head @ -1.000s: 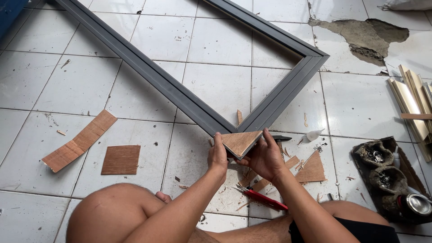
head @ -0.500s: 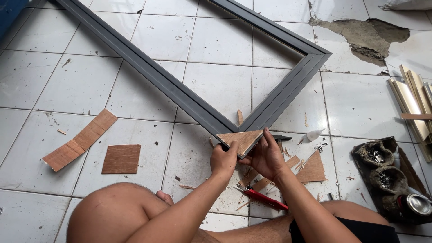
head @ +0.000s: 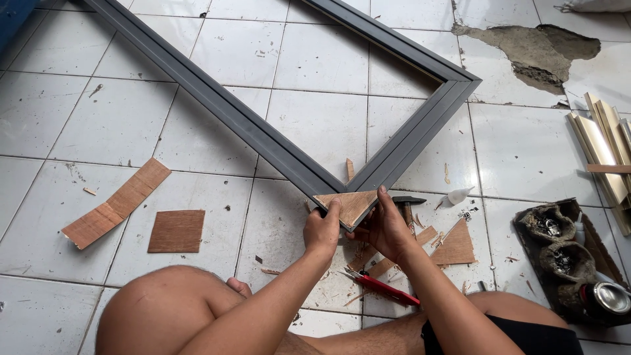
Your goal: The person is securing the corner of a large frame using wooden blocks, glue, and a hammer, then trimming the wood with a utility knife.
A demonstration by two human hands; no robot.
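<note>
A grey frame (head: 250, 128) lies flat on the white tiled floor, its near corner pointing at me. On that corner sits a triangular piece of thin brown plywood (head: 348, 204). My left hand (head: 322, 231) presses the triangle's left edge with thumb and fingers. My right hand (head: 384, 227) holds its right edge, thumb on top. Both hands pinch the triangle against the frame corner.
A red-handled cutter (head: 381, 287) lies by my right forearm. Plywood offcuts lie around: a long strip (head: 117, 202), a square (head: 176, 231), a triangle (head: 455, 244). A small white glue bottle (head: 457, 195), a box with cloth bundles and a tin (head: 572, 260), and wood strips (head: 605, 154) are at right.
My left hand has slid a little along the triangle's left edge; the triangle stays on the frame corner. My right hand keeps its hold.
</note>
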